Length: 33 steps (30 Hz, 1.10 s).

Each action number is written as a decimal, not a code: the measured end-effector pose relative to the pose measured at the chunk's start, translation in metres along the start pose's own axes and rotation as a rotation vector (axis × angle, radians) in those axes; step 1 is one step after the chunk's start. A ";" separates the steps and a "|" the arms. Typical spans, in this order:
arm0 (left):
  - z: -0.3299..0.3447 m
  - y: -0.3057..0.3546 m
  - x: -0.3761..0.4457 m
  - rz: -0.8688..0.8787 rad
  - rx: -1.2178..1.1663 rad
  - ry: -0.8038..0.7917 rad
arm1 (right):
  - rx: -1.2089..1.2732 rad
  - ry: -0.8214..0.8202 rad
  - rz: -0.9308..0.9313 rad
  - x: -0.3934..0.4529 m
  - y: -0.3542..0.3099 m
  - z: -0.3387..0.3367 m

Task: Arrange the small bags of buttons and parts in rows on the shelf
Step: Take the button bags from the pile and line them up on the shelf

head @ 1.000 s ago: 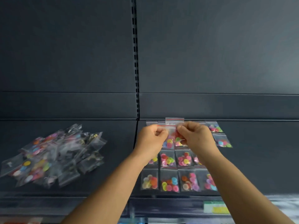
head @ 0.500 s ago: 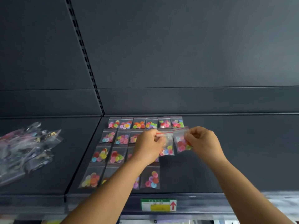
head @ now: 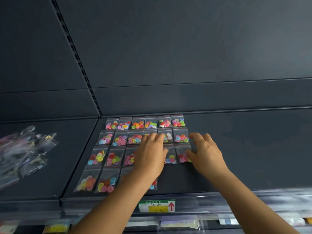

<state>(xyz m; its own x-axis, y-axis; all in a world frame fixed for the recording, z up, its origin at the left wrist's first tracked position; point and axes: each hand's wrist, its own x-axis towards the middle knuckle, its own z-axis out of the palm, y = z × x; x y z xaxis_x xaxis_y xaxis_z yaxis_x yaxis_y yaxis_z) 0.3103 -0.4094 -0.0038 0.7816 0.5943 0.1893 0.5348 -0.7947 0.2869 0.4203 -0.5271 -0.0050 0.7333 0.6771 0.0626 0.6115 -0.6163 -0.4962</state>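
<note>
We see the left hand [head: 150, 156] lying palm-down, fingers straight, flat across the bags [head: 116, 139] in rows on the shelf [head: 236, 149]. Right hand [head: 205, 152] arched, fingers spread, thumb touching the end bag [head: 183, 154] beneath it, gripping nothing.

Both forearms reach forward, bare. Left hand [head: 150, 155] palm down, fingers extended flat. Right hand [head: 205, 153] palm down, fingers spread, slightly arched.
</note>
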 end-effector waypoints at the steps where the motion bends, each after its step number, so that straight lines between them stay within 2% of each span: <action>1: 0.000 0.000 -0.002 0.030 0.011 -0.003 | -0.022 -0.011 -0.040 -0.001 -0.001 -0.001; 7: 0.010 0.001 -0.013 0.127 0.001 -0.152 | -0.135 -0.136 -0.180 -0.006 -0.004 0.003; 14: 0.011 0.000 -0.008 0.146 0.034 -0.185 | -0.126 -0.107 -0.161 -0.002 -0.004 0.007; 24: 0.005 -0.003 -0.009 0.123 0.057 -0.151 | -0.171 -0.122 -0.207 0.003 -0.012 0.008; 33: -0.040 -0.053 -0.032 0.010 0.083 -0.021 | -0.183 -0.134 -0.387 0.000 -0.075 0.022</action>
<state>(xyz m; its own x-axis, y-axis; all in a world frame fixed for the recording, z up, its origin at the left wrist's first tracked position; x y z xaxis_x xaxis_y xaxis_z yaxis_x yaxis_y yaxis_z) 0.2448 -0.3814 0.0124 0.7928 0.5847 0.1721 0.5513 -0.8083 0.2064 0.3680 -0.4716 0.0131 0.4028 0.9104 0.0943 0.8843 -0.3605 -0.2966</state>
